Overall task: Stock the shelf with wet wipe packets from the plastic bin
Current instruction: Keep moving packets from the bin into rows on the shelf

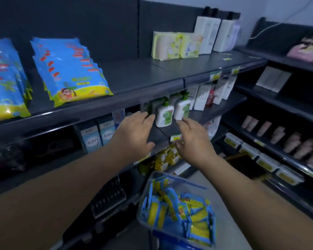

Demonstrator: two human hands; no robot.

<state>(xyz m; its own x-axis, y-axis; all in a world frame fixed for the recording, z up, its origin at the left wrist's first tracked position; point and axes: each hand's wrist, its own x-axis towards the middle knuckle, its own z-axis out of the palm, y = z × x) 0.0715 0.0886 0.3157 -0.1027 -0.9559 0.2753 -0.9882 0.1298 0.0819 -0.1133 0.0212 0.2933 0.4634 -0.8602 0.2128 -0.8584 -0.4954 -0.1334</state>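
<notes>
Hovering: left hand (134, 130), right hand (193, 139) spread, empty, near soap bottles (164, 115); careless reach could topple them.

Wet wipe packets (70, 69) on shelf (134, 76), plastic bin (152, 183) below.

I see the dark grey top shelf (134, 74) carrying two leaning rows of blue wet wipe packets (69, 69) at its left, pale green packs (172, 46) well apart to the right, and tall white bottles (209, 35) just beside those.
</notes>
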